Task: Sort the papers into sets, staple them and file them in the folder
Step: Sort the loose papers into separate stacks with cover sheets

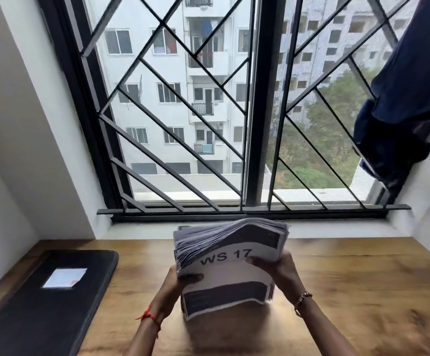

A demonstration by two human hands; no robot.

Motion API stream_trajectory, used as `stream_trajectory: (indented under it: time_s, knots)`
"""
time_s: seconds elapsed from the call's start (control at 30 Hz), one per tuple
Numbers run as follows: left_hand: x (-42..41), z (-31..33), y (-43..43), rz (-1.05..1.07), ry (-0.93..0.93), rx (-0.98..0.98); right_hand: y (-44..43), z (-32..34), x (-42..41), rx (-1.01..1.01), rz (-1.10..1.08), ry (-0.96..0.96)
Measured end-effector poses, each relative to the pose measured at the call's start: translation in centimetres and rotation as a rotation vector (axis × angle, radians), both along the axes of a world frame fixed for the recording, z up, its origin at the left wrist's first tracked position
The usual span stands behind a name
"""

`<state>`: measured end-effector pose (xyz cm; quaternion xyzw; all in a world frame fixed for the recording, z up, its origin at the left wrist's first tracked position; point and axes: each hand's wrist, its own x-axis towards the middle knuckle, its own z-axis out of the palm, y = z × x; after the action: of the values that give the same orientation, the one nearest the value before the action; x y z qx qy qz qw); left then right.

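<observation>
- Stack of papers (230,258), thick, is held tilted over the wooden table (350,291); its front sheet reads "WS 17".
- Left hand (180,281) grips the stack's left edge, thumb on the front sheet.
- Right hand (278,268) grips the right edge, thumb curled onto the front.
- Black folder (54,304) lies closed on the table, well to the left of the stack.
- Barred window (183,111) stands behind, with a dark blue curtain (409,98) at its right.
</observation>
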<state>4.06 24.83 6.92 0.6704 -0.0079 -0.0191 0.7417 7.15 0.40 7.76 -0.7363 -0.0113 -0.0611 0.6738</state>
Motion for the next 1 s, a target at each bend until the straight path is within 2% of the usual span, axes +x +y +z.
stream_trajectory:
  time_s: [0.13,0.23,0.3,0.43,0.57,0.73,0.9,1.0]
  knots:
    - [0.5,0.5,-0.8,0.025,0.010,-0.019,1.6,0.6,-0.2,-0.066,-0.196,-0.115]
    - [1.3,0.4,-2.1,0.145,-0.005,0.020,3.4,0.8,-1.1,-0.175,-0.380,-0.291]
    - [1.2,-0.2,-2.7,0.226,-0.028,0.056,4.1,0.2,-1.8,-0.207,-0.413,-0.344]
    - [-0.4,-2.1,-2.8,0.250,-0.005,0.065,4.2,-3.5,-3.2,-0.163,-0.276,-0.215]
    - [-1.2,-3.1,-2.5,0.239,0.055,0.044,4.1,-4.4,-3.6,-0.139,-0.261,-0.113]
    - [-1.2,-2.7,-2.6,0.173,0.143,-0.030,3.7,-3.3,-3.9,-0.170,-0.335,-0.191]
    - [-1.8,-3.5,-2.6,0.138,0.207,-0.036,3.1,-5.2,-4.5,-0.150,-0.309,-0.068]
    - [-1.3,-3.7,-2.5,0.147,0.196,-0.012,3.3,-4.6,-4.7,-0.148,-0.332,-0.073]
